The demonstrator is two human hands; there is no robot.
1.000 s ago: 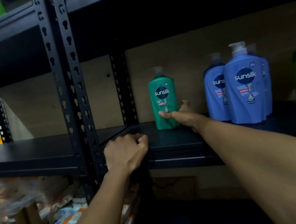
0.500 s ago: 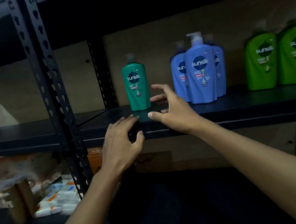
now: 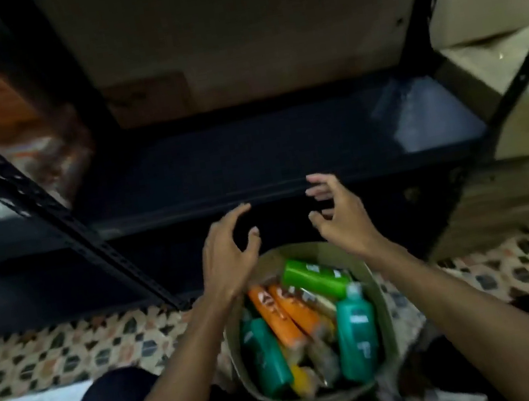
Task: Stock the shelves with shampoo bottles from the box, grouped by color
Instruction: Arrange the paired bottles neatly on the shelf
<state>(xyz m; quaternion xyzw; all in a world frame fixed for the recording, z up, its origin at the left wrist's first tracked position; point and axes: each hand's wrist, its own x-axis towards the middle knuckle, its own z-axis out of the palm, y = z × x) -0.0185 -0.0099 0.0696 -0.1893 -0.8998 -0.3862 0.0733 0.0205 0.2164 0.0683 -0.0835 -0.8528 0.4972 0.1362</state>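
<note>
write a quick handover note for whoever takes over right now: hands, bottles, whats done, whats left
Left hand: open, holding nothing, above the far left rim of the box.
Right hand: open, holding nothing, above the far right rim.
Box: on the patterned floor in front of the rack. In it lie a light green bottle, two orange bottles, two teal bottles and a yellow item lower down.
Done: cannot tell from this view; no stocked bottles show.
Left: lift the bottles out and shelve them, each colour together.
</note>
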